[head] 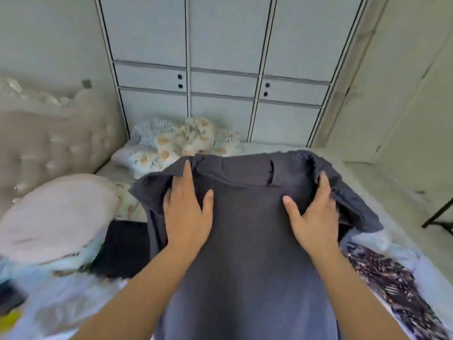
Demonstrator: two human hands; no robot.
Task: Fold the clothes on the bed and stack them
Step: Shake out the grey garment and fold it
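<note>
We're early in the job: the dark grey shirt (247,241) lies spread down the middle of the bed (355,177), sleeves only now coming in, nothing stacked that we can confirm. A dark folded piece (125,246) sits at nine o'clock and a patterned purple garment (397,285) waits unfolded at four o'clock. Our left hand (186,212) lies on the shoulder at eleven o'clock, fingers straight, holding nothing. Our right hand (313,217), at one o'clock, has fingers tucked under the sleeve fold, thumb on top, grasping the cloth.
</note>
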